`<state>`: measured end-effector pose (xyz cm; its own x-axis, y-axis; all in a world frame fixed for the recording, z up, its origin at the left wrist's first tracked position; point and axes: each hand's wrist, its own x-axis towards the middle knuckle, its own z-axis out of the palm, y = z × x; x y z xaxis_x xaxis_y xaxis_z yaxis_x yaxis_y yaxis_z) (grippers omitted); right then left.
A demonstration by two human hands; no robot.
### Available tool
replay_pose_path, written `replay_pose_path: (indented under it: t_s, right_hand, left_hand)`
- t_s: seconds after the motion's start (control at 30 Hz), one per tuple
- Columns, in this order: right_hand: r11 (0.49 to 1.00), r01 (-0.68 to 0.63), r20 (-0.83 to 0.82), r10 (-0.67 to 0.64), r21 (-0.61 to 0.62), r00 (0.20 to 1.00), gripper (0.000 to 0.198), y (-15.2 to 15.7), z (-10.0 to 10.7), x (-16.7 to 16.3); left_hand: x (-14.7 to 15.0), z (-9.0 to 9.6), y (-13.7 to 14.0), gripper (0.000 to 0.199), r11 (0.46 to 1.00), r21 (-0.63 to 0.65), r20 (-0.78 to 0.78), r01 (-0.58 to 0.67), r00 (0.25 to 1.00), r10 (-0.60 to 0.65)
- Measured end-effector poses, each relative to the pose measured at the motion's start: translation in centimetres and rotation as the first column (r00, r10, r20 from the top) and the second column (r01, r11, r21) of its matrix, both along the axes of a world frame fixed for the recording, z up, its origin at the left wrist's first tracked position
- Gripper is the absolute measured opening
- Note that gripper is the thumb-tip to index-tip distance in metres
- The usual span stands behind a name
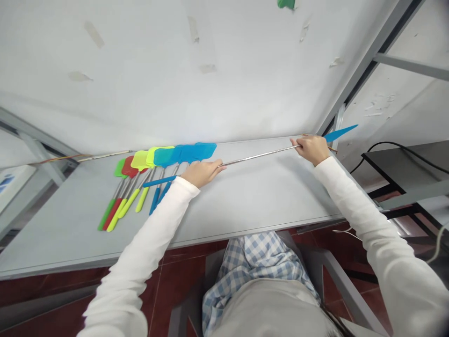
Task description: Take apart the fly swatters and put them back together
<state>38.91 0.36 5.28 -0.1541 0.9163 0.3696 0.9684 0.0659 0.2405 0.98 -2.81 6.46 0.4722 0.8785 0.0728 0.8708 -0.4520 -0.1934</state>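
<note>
A blue fly swatter (259, 156) with a thin metal rod is stretched level between my two hands above the table. My left hand (203, 172) is closed around the rod near the blue handle, which sticks out to the left past my wrist. Closed on the rod's other end is my right hand (312, 149), with the blue paddle pointing out beyond it to the right. Left of and behind my left hand lie several more fly swatters: blue ones (205, 150), yellow ones (140, 160), a red one (129, 167) and a green one (120, 167), overlapping in a row.
The grey table (266, 201) runs against a white wall (224, 103). Metal frame posts rise at both sides. A dark shelf with a black cable (403, 144) stands at the right. My lap and a grey chair (336, 276) are below the front edge.
</note>
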Motion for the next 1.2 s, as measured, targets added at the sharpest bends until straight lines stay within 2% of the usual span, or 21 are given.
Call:
replay_pose_path:
  t_s: [0.1, 0.2, 0.43, 0.97, 1.07, 1.13, 1.2]
  right_hand:
    - [0.996, 0.063, 0.036, -0.061, -0.057, 0.997, 0.060, 0.5, -0.7, -0.6]
    - [0.996, 0.060, 0.056, -0.056, -0.069, 0.997, 0.059, 0.4, -1.3, -1.6]
    - [0.990, 0.053, 0.081, -0.042, -0.133, 0.996, 0.063, -0.8, -1.7, -3.1]
    - [0.964, 0.037, 0.108, -0.009, -0.264, 0.994, 0.063, -2.7, -0.6, -4.9]
    - [0.958, 0.027, 0.099, 0.001, -0.284, 0.995, 0.060, -3.2, -0.7, -6.0]
    - [0.950, -0.036, 0.079, 0.064, -0.311, 0.995, 0.059, -3.6, -0.8, -7.6]
    - [0.945, -0.091, 0.053, 0.113, -0.316, 0.992, 0.061, -3.9, -0.9, -9.6]
  left_hand:
    - [-0.1, -1.0, -0.1, 0.049, 1.000, 0.026, -0.073, 0.001, 0.997, 0.001]
    - [-0.4, -1.7, -0.5, 0.050, 0.999, 0.009, -0.102, 0.044, 0.994, -0.043]
    - [-2.2, -2.4, -0.7, 0.048, 0.992, 0.070, 0.013, 0.103, 0.995, -0.104]
    - [-2.5, -2.7, 0.4, 0.047, 0.993, -0.002, -0.127, 0.115, 0.985, -0.114]
    - [-1.2, -2.5, 0.3, 0.046, 0.989, -0.029, -0.130, 0.143, 0.981, -0.146]
    - [0.6, -2.3, 0.0, 0.045, 0.978, -0.070, -0.127, 0.197, 0.971, -0.204]
    - [2.5, -2.2, -0.3, 0.047, 0.979, -0.079, -0.124, 0.190, 0.972, -0.199]
